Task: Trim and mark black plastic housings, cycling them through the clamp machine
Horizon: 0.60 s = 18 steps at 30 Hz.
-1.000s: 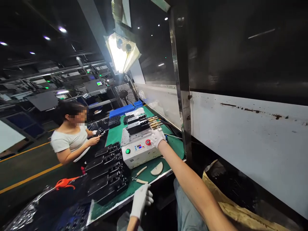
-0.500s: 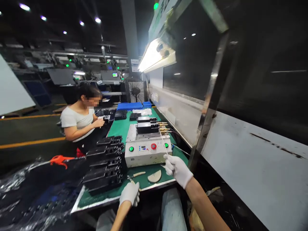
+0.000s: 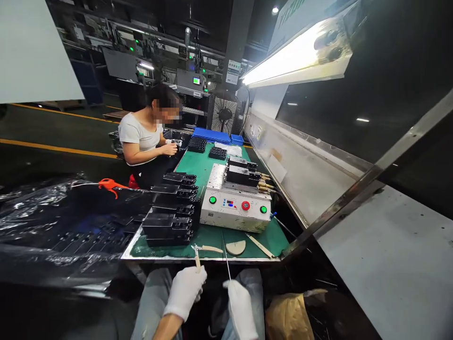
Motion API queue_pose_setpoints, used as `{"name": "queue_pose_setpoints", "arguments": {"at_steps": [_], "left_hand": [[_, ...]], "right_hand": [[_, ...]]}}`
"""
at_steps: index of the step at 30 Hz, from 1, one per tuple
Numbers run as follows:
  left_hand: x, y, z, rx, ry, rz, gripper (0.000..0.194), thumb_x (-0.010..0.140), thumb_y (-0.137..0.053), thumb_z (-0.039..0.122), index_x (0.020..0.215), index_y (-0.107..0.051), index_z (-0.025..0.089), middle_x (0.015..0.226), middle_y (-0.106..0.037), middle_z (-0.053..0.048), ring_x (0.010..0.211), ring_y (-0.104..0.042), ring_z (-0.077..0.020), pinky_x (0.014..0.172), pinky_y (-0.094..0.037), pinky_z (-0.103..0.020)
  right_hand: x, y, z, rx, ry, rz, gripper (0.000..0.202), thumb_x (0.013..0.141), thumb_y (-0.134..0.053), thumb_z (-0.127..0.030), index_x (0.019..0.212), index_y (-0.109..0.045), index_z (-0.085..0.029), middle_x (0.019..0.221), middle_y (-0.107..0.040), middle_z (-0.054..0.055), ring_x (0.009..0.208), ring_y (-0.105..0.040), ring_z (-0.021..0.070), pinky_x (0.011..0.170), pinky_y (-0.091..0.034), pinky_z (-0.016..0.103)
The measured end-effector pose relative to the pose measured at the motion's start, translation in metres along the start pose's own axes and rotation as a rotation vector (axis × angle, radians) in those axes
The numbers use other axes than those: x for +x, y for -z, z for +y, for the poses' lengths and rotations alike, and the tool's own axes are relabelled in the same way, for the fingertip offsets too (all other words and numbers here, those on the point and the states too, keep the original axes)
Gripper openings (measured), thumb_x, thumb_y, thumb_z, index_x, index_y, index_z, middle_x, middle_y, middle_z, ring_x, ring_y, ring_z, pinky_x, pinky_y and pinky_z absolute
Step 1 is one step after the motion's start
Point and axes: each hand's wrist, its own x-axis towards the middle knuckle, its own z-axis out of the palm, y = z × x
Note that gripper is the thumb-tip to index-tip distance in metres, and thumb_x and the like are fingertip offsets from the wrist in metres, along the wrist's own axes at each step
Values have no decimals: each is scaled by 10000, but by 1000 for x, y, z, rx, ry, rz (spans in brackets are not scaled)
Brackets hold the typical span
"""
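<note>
My left hand point(image 3: 186, 290), in a white glove, is closed at the bench's front edge around one handle of a pair of pliers point(image 3: 212, 248) with beige handles. The pliers' jaws and other handle lie over the green mat. My right hand point(image 3: 240, 307), also gloved, is held low over my lap, closed on a thin straight rod point(image 3: 227, 262) that points up toward the mat. A pale half-round piece point(image 3: 235, 247) lies beside the rod's tip. Beyond stands a white machine point(image 3: 235, 215) with green and red buttons; black rectangular parts point(image 3: 244, 174) sit on top of it.
Stacked black parts point(image 3: 168, 229) stand left of the machine. A flat beige strip point(image 3: 260, 245) lies at the right front. An orange air gun point(image 3: 111, 185) is at the left over dark plastic sheeting. A co-worker point(image 3: 145, 137) sits across on the left, and a metal post point(image 3: 339, 203) slants at right.
My right hand has drawn back from the machine down to my lap, bringing the rod with it. The left hand keeps its hold on the pliers. The view has swung right.
</note>
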Motion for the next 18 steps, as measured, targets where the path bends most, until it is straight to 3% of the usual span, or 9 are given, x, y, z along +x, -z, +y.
{"name": "queue_pose_setpoints", "arguments": {"at_steps": [2,5,7,8,10,13,15,18], "left_hand": [[-18,7,-5,10,-10,33,465,923,-371,505,619,-586,227,506,-659,-14,454,-606,-145,464,-391,-256],[-40,20,-6,144,-85,151,451,914,-437,471,556,-554,223,537,-681,-27,500,-589,-137,501,-308,-275],[-50,26,-3,270,-211,271,411,907,-480,375,537,-560,214,538,-692,-35,491,-562,-125,518,-269,-299],[-52,26,-2,308,-305,327,389,900,-493,314,532,-565,210,526,-688,-33,473,-544,-114,518,-261,-306],[-55,22,0,291,-522,414,362,891,-499,210,536,-570,203,506,-672,-20,446,-523,-89,500,-272,-294],[-54,5,3,194,-733,424,349,901,-523,188,554,-553,203,517,-655,6,464,-538,-67,473,-312,-237],[-52,-8,5,162,-700,366,337,904,-526,200,567,-543,209,525,-644,20,482,-545,-66,487,-344,-213],[-51,-20,6,130,-522,201,257,902,-545,285,657,-595,228,616,-684,31,566,-596,-83,569,-419,-198]], "right_hand": [[13,-15,-5,-59,-53,58,467,1018,-457,-500,898,-787,-193,845,-776,115,825,-742,273,747,-586,382],[29,-19,-28,-109,34,232,490,998,-443,-499,1142,-768,-163,1194,-749,189,1148,-686,332,1016,-507,467],[31,-17,-48,-63,104,252,530,987,-465,-532,1279,-710,-163,1346,-683,175,1284,-606,327,1138,-414,472],[29,-16,-57,-16,99,182,546,970,-503,-567,1293,-701,-174,1354,-680,162,1288,-602,325,1147,-406,463],[21,-18,-70,117,25,-82,582,907,-589,-656,1224,-727,-188,1280,-715,154,1210,-643,335,1087,-453,460],[9,-31,-70,470,-121,-404,671,798,-665,-771,1126,-721,-189,1099,-761,133,1031,-703,315,948,-518,446],[6,-41,-60,753,-257,-442,723,724,-728,-790,1127,-687,-191,1013,-763,106,957,-719,288,890,-533,423],[22,-31,-46,964,-446,-285,803,612,-765,-841,1091,-659,-205,884,-732,62,835,-723,259,756,-548,388]]}}
